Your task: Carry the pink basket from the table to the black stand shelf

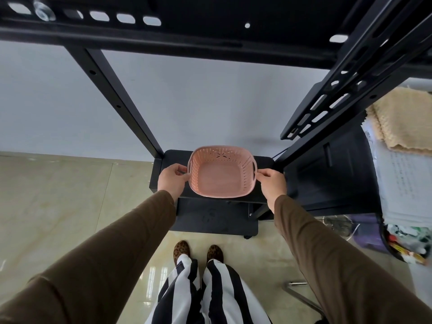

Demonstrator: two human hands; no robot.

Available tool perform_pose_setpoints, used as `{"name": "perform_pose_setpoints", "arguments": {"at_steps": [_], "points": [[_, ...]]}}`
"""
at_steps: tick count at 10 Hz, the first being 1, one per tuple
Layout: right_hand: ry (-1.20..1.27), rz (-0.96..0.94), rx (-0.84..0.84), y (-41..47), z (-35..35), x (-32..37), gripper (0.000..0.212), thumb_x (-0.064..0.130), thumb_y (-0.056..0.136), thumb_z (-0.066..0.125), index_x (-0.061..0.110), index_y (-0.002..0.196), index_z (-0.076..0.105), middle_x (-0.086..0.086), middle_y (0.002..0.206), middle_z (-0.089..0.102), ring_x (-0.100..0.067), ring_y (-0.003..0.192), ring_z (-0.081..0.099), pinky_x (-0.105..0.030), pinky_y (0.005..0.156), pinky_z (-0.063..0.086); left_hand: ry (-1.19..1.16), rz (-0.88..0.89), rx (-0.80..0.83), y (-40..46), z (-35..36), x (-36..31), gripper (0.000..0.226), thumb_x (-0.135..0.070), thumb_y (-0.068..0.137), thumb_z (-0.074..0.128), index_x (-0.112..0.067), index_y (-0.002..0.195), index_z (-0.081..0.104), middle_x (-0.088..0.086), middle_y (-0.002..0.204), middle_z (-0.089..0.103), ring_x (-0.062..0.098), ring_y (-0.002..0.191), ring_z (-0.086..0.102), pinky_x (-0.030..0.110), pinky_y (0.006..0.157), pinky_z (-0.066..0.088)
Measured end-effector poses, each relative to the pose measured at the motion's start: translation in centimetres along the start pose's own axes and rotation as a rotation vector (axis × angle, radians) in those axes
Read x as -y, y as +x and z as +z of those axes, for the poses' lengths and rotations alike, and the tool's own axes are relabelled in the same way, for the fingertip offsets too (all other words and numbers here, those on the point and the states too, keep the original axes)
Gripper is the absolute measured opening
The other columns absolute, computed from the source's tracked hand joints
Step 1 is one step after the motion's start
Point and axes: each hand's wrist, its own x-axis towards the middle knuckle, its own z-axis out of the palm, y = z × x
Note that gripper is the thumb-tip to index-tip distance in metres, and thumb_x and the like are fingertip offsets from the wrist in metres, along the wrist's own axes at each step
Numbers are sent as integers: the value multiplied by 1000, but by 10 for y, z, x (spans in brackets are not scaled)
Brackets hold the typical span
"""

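The pink basket (219,176) is an empty perforated plastic tub with a handle slot on each side. It sits over the black stand shelf (173,157), between the stand's two slanted uprights; whether it rests on the shelf or hovers just above I cannot tell. My left hand (171,178) grips the basket's left rim and handle. My right hand (272,183) grips the right handle. Both arms reach forward in brown sleeves.
The stand's black uprights (121,99) and a slotted mounting bracket (327,97) rise on either side, with a crossbar (163,36) overhead. A lower black base (217,218) lies under the shelf. A black cabinet (334,174), papers and a beige cloth (404,122) crowd the right. Glossy tile floor is on the left.
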Motion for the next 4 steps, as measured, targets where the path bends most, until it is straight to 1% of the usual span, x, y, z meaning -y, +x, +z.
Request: {"name": "perform_pose_setpoints", "arguments": {"at_steps": [1,2,3,4], "points": [[1,8,1,0,-1,-2,22,17,99,61,14,115,75,-1,109,73,-19,98,63,-34,88,50,-2,4,2,0,1,0,4,-19,96,73,-16,99,73,1,83,66,18,74,59,33,77,57],[-7,8,14,-2,-3,0,23,17,98,61,15,116,75,-1,112,73,-19,101,63,-33,88,48,2,9,-1,-2,-1,-2,3,-19,96,73,-17,99,73,0,81,65,17,75,59,34,77,57],[-23,-3,39,-3,-6,-1,26,18,97,63,14,121,73,-2,118,72,-21,107,63,-35,94,49,15,18,8,-4,-3,-2,7,-20,97,72,-18,103,73,-1,83,64,16,75,58,34,78,57],[-45,-41,30,-8,-11,6,31,19,95,65,14,126,70,1,115,70,-17,104,62,-31,91,48,49,32,-6,-6,-9,-4,18,-21,97,71,-17,115,71,1,88,63,17,78,59,30,76,55]]}}
